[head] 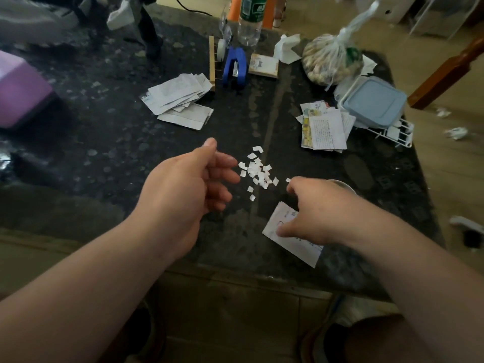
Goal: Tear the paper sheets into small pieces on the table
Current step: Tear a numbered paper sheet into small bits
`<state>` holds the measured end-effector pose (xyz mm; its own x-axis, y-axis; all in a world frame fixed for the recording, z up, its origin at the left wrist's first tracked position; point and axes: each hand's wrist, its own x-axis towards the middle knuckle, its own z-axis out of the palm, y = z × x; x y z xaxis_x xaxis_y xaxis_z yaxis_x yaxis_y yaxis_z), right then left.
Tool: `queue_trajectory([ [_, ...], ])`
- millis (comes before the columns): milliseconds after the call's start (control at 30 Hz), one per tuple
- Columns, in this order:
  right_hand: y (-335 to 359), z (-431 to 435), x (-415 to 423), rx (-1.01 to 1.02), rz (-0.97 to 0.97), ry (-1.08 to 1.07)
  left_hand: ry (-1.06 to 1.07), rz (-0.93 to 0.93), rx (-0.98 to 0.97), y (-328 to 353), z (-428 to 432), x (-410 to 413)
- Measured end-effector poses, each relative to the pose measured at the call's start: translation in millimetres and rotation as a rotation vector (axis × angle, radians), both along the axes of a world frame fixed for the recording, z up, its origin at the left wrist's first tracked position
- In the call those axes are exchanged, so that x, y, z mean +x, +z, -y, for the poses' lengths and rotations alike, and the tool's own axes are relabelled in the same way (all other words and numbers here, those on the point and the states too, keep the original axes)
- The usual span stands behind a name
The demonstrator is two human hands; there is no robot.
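Dark table [104,132] carries a left paper stack [180,100] and a right paper stack [324,129], both untorn, so I judge most work remains. Right hand [319,213] grips a part-sheet [293,242] near the front edge. Left hand [193,184] is loosely curled and empty beside a small heap of scraps [258,170].

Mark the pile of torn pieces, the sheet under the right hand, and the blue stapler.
pile of torn pieces [258,171]: head view, middle of the heap.
sheet [298,248]: head view, the bare lower part that shows.
blue stapler [234,66]: head view, its top body.
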<state>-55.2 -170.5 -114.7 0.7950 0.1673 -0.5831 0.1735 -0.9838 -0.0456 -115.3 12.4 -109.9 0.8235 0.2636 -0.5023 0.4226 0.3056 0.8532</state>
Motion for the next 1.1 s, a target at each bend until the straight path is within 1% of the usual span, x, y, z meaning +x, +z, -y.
queue_trajectory([
  [67, -5.3, 4.5, -5.7, 0.004, 0.022, 0.009, -0.012, 0.017, 0.031, -0.1, 3.1, -0.1],
  [167, -9.3, 10.4, -6.9, 0.086, -0.002, -0.053, -0.053, 0.043, 0.097, -2.6, 9.5, -1.3],
  [300, -14.7, 17.1, -5.2, 0.078, -0.028, -0.046, -0.23, 0.01, 0.19, -5.3, 19.5, -2.2],
  [367, -18.9, 20.3, -5.0, 0.109, -0.045, -0.05, -0.325, -0.003, 0.266, -7.3, 24.8, -3.2],
  [467, -10.9, 26.5, -5.4, 0.249, -0.082, -0.036, -0.435, -0.019, 0.48, -14.4, 28.5, -4.0],
  [533, 0.8, 34.2, -4.2, 0.388, -0.13, -0.015, -0.486, -0.019, 0.525, -15.5, 29.3, -3.2],
  [633, 16.3, 47.0, -3.0, 0.611, -0.253, -0.072, -0.545, -0.004, 0.471, -11.6, 29.9, -1.4],
  [733, 23.9, 54.4, -1.0, 0.763, -0.274, -0.151, -0.578, 0.01, 0.409, -6.0, 30.2, -0.3],
  [800, 26.7, 56.1, -1.5, 0.854, -0.255, -0.25, -0.536, 0.038, 0.324, -2.0, 31.2, -0.2],
  [900, 27.4, 54.0, -4.7, 0.974, -0.236, -0.44, -0.415, 0.075, 0.127, 2.2, 36.2, -1.8],
  [967, 27.8, 50.3, -6.8, 1.052, -0.216, -0.539, -0.366, 0.092, 0.035, 2.9, 41.6, -4.7],
  [1100, 37.5, 46.7, -7.4, 1.131, -0.25, -0.599, -0.339, 0.152, -0.096, 1.5, 47.8, -14.6],
])
